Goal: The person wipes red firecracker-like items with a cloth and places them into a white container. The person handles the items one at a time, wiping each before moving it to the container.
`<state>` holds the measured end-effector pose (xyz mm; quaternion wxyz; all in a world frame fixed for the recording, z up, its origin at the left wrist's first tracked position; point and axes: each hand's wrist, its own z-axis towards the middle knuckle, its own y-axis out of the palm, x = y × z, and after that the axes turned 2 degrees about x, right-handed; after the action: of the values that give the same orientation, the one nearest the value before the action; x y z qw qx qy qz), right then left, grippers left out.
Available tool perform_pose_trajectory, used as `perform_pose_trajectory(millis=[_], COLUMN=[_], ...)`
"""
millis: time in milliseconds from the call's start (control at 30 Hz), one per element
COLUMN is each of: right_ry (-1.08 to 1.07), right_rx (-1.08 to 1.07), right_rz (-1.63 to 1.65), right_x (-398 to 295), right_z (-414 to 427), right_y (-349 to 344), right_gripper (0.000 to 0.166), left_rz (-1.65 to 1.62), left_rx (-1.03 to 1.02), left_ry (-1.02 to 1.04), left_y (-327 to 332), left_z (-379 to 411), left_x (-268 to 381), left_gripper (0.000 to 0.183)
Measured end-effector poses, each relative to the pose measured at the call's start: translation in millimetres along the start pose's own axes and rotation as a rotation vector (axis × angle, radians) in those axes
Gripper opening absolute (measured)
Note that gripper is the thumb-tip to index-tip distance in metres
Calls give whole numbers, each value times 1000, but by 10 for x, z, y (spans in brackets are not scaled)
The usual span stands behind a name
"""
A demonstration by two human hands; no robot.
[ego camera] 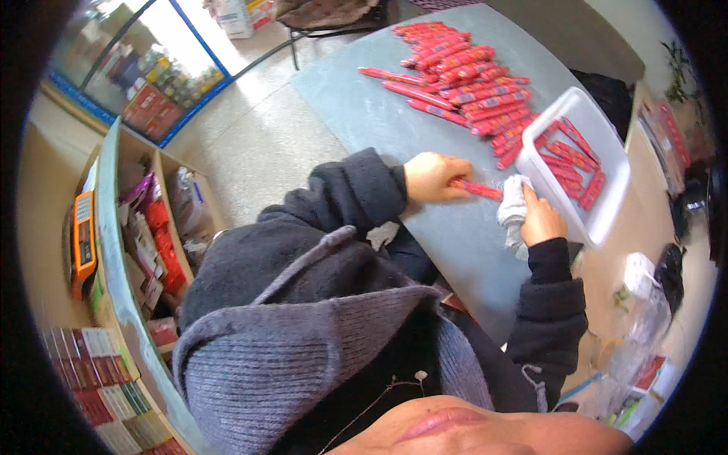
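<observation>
My left hand grips one end of a red wrapped stick, which looks like a packaged sausage. At its other end, my right hand holds a crumpled white cloth against the wrapper. Beyond my hands, a pile of similar red sticks lies on the grey tabletop. A white plastic bin stands to the right of the pile, close to my right hand, with several red sticks inside. Print on the wrappers is too blurred to make out.
A shelf unit with packets stands at the left, with an orange device beside it. A chair is past the table's far left edge. Plastic bags lie at the lower right. A glass case with a blue frame is at the upper left.
</observation>
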<state>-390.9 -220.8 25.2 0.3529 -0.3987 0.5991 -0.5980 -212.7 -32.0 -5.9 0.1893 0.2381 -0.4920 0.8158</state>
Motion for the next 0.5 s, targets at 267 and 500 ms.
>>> perform_pose_trajectory(millis=[267, 500], right_ry=[-248, 18], right_rx=[-50, -164], right_rz=[317, 154], right_x=[-390, -29], right_z=[-95, 16], right_y=[-98, -151], right_gripper=[57, 46], left_rz=[22, -124], left_rx=[-7, 129], left_ry=[286, 255], left_y=[-8, -418], left_z=[-49, 23], left_x=[-114, 54], left_gripper=[16, 20])
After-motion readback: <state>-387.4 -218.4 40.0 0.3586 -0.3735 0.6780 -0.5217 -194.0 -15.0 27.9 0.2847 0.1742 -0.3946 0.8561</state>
